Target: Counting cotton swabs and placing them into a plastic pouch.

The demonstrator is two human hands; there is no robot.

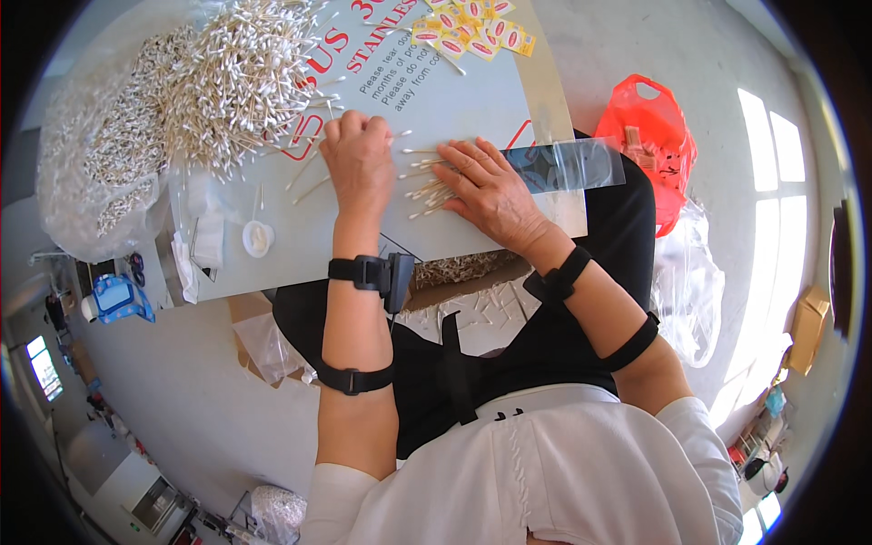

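Note:
My left hand [360, 165] is closed in a pinch just right of the big heap of cotton swabs [241, 86]. A white swab tip [405, 134] pokes out beside its fingers; the rest is covered by the hand. My right hand [483, 189] lies flat, fingers stretched, over a small row of cotton swabs [420, 193] whose tips point left. Under and beyond that hand lies a clear plastic pouch [577, 165] with a dark blue printed part. Several loose swabs rest between the heap and my left hand.
Small yellow and white packets [477, 29] lie at the table's far edge. A large clear bag of swabs [118, 136] stands left, near a small round white container [258, 238]. A red plastic bag [649, 145] hangs right of the table. Below the table edge is an open cardboard box [463, 272].

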